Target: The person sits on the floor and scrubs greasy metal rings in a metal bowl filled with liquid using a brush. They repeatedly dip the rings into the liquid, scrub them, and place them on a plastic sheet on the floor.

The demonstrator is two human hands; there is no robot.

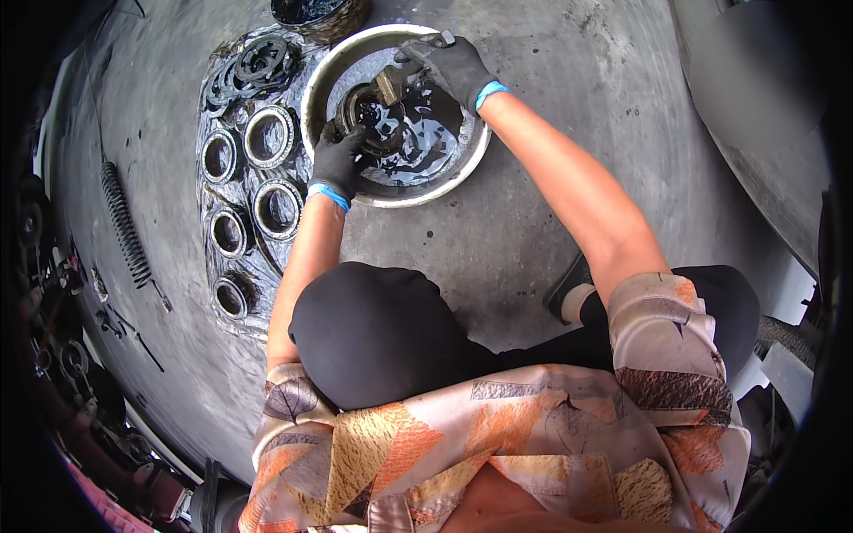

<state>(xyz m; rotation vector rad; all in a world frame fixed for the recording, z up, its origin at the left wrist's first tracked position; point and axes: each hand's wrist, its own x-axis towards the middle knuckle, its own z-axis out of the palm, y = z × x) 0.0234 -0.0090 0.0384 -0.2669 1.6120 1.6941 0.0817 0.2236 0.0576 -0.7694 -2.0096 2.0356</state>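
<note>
My left hand (336, 160), in a black glove with a blue band at the wrist, grips the near-left edge of a dark, oily ring-shaped metal part (346, 106). The part sits tilted in a round metal basin (400, 201) of dark liquid. My right hand (456, 66), gloved the same way, is closed around a paintbrush, whose handle end (448, 38) pokes out above the fingers. Its wet brown bristles (390, 86) rest at the ring's upper right edge. Dark fluid hides the lower side of the ring.
Left of the basin, several bearing rings (270, 136) lie on an oily plastic sheet (260, 326), with stacked dark rings (262, 58) at its far end. A dirty bucket (330, 23) stands behind. A coil spring (125, 223) lies on the concrete floor (440, 253).
</note>
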